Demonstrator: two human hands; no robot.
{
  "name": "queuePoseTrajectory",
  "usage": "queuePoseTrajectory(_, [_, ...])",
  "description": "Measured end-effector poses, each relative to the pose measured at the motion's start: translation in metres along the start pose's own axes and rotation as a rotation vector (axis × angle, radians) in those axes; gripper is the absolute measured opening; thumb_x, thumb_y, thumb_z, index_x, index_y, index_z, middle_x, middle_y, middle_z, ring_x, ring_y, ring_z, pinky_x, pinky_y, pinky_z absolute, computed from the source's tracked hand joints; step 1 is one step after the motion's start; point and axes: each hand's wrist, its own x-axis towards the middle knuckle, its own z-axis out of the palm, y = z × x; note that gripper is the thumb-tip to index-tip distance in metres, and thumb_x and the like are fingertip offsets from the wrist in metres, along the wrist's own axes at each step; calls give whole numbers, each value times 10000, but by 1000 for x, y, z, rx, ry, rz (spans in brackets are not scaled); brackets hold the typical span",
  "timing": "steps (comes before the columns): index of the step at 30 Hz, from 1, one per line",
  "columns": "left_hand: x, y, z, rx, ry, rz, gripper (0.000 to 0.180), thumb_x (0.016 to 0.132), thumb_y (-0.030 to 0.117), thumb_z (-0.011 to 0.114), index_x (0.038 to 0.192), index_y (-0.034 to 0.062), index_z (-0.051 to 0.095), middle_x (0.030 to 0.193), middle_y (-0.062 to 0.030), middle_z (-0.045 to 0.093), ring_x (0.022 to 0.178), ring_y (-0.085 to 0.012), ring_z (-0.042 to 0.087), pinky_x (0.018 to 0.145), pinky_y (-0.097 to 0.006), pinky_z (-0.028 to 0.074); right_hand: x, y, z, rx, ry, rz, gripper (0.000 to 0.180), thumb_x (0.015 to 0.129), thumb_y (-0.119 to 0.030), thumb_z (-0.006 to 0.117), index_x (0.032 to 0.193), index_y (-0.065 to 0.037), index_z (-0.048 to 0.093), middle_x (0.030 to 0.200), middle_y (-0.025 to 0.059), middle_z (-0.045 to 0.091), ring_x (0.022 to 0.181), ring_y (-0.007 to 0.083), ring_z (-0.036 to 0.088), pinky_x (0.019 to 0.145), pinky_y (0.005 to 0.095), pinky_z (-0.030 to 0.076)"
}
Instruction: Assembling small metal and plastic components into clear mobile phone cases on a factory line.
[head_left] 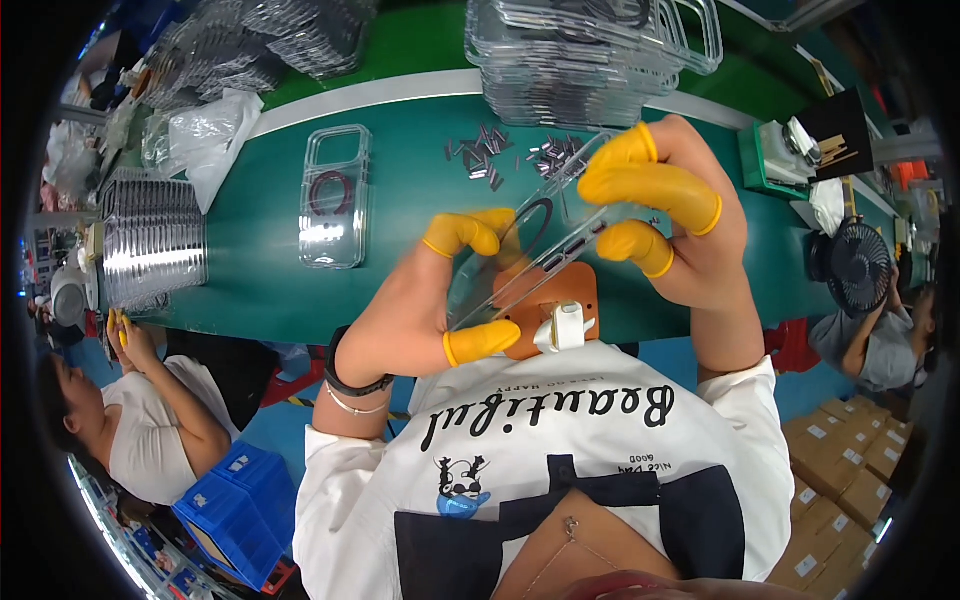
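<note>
A clear phone case (570,247) with a dark ring on its back is held tilted in front of my chest. Yellow finger cots cover several fingertips on both hands. My left hand (400,310) grips the case's lower left end, its thumb on the near side. At the upper right end, my right hand (690,215) pinches the case between thumb and fingers. Just below the case is an orange plate (583,290) with a white clamp-like piece (565,328) on it. Beyond the case lie small dark metallic pieces (482,152) in two loose piles.
Another clear case (335,240) lies flat on the green table (255,250). Stacks of clear cases stand at the left (155,245) and the back (575,90). A green bin (765,165) and a black fan (858,262) are on the right. People sit on both sides.
</note>
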Motion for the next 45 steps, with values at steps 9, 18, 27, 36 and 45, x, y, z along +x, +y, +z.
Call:
queuePoseTrajectory(9, [2, -7, 32, 17, 230, 15, 993, 626, 245, 773, 1418, 71, 201, 1147, -143, 469, 951, -258, 510, 868, -366, 406, 1, -14, 45, 710, 261, 380, 111, 794, -17, 642, 883, -11, 576, 873, 52, 535, 748, 121, 498, 651, 241, 411])
queuePoseTrajectory(18, [4, -3, 33, 80, 236, 25, 962, 618, 303, 755, 1403, 73, 250, 1173, -163, 447, 975, -302, 492, 876, -387, 388, 0, -16, 38, 1088, 182, 556, 154, 782, 26, 637, 923, -3, 584, 911, 40, 545, 777, 111, 510, 712, 243, 423])
queuePoseTrajectory(27, [0, 5, 33, 412, 378, 35, 921, 595, 385, 760, 1360, 82, 347, 1162, -150, 478, 937, -299, 484, 867, -404, 318, 0, -18, 35, 1057, 145, 626, 177, 742, 45, 652, 885, -6, 561, 879, 21, 527, 742, 94, 485, 703, 228, 417])
queuePoseTrajectory(36, [-1, -10, 40, -13, 339, 26, 917, 601, 314, 766, 1362, 50, 328, 1151, -134, 483, 957, -266, 491, 850, -355, 376, -1, -14, 36, 1075, 101, 605, 187, 753, 29, 668, 915, -1, 580, 872, 13, 525, 738, 91, 479, 710, 217, 419])
queuePoseTrajectory(45, [-1, -10, 44, -94, 318, 10, 914, 615, 296, 754, 1369, 37, 307, 1150, -132, 477, 934, -261, 492, 842, -343, 397, 1, -19, 36, 1183, 220, 585, 326, 743, 56, 659, 989, -47, 471, 916, 57, 569, 803, 114, 548, 720, 253, 431])
